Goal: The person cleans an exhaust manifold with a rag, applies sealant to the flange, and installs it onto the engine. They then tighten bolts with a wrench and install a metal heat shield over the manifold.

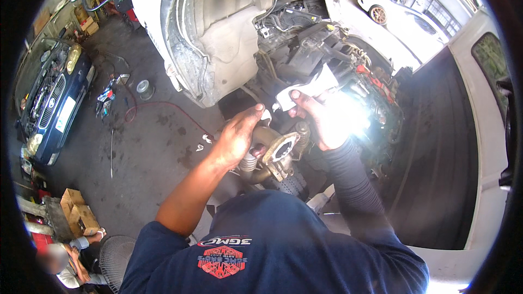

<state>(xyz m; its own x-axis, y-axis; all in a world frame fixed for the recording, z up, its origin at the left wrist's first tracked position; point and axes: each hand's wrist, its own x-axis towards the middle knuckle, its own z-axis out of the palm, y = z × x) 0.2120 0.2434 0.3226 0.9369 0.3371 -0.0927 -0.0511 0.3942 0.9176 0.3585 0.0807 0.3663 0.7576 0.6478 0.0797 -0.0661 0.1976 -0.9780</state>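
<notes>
My left hand (235, 137) is closed around a rusty, curved metal exhaust pipe (265, 135) with a flange (270, 155) at its end. Some of its fingertips show below the pipe bend. A small white paper scrap (266, 115) sits by the left thumb. Just right of and above the pipe, my right hand (322, 120) pinches a larger crumpled piece of white paper (310, 88) between thumb and fingers. Glare from a bright lamp (355, 117) washes out the right hand's back edge. Ribbed bellows (249, 162) join the pipe below my left hand.
An open engine bay (305, 41) lies ahead, beside a pale wheel-arch liner (226, 57). On the floor at left are paper scraps (204, 142), a red hose (163, 104) and a can (145, 89). A dark car (57, 103), a fan (115, 258) and a seated person (73, 264) are farther left.
</notes>
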